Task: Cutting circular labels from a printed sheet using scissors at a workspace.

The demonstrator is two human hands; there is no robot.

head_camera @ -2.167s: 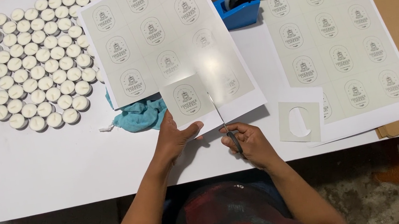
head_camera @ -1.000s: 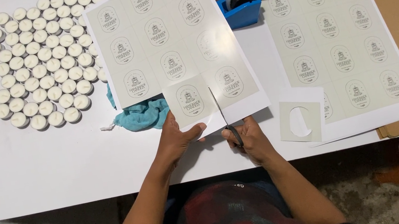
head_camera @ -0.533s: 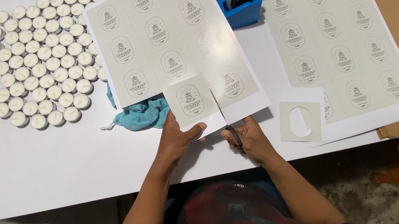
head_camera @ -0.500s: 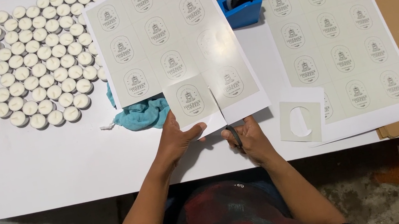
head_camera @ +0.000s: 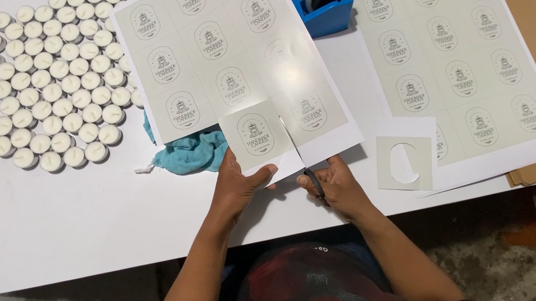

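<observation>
Left hand: the left hand [head_camera: 236, 185] pinches the lower edge of the nearly freed square label [head_camera: 253, 136], thumb on top, the other fingers under the paper and out of sight.
Right hand: the right hand [head_camera: 337, 186] is closed round the dark handles of the steel scissors [head_camera: 300, 156]; the blades point away from the body and look almost shut inside the cut.
Sheet in hand: the white glossy sheet of pale grey printed labels [head_camera: 219, 41] is lifted off the white bench [head_camera: 89, 219] and tilted, its far end over the bench's back edge, its near corner between the two hands.
Risk, the cut line: the sheet hangs unsupported and bows with glare, so the blades could drift off the gap between labels and nick the printed oval on either side.
Risk, the thumb: the left thumb sits just beside the blade path; a hurried snip could catch it.
Risk, the loose piece: when the square comes free it may slip and drop onto the crumpled teal cloth [head_camera: 191, 153].
Nearby: the cluster of white tealight candles [head_camera: 51, 86] lies well apart at the left; a second label sheet [head_camera: 457, 58] lies flat at the right, with a cut-out paper scrap [head_camera: 404, 163] on its near edge and a blue tape dispenser [head_camera: 327, 4] behind.
</observation>
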